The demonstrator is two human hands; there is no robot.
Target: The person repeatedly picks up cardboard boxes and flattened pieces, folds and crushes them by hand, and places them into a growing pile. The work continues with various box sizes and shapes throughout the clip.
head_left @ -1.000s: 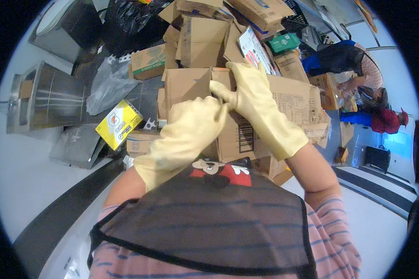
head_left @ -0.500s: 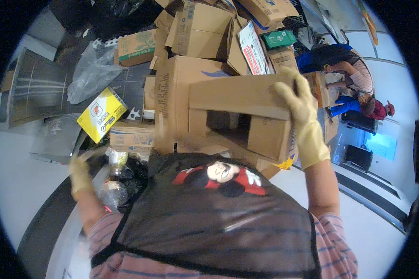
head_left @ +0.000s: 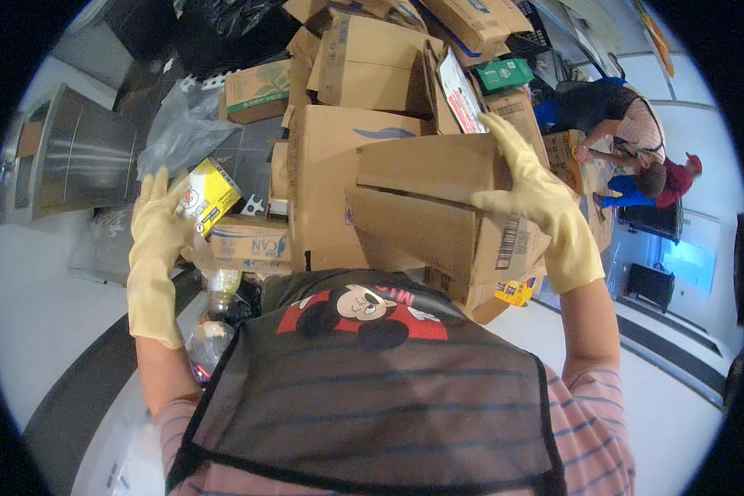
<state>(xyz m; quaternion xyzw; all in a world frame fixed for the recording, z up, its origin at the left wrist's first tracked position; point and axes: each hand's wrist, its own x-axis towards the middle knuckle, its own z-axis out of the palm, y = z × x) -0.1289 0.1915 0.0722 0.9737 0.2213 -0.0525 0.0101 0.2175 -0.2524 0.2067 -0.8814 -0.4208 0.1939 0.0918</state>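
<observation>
A brown cardboard box (head_left: 422,169) lies in front of me, its flaps nearly meeting over a narrow dark gap. At its right end is my right hand (head_left: 546,202), in a pale yellow rubber glove, thumb and fingers spread wide against the cardboard. My left hand (head_left: 159,219), gloved the same way, is raised on the left with its fingers stretched out and nothing in them. It overlaps the edge of a yellow-and-white carton (head_left: 211,197); whether they touch I cannot tell. Below that carton sits a brown box with blue print (head_left: 248,245).
Flattened and open cardboard boxes (head_left: 376,62) pile up beyond, with a small green box (head_left: 504,74) among them. Clear plastic sheeting (head_left: 186,128) lies at left. Plastic bottles (head_left: 211,343) are near my left forearm. Another person (head_left: 628,124) bends over a box at right.
My left hand has risen toward the yellow-and-white carton. The box's wide opening has narrowed to a slit as its flaps came together, and my right hand's fingers have spread.
</observation>
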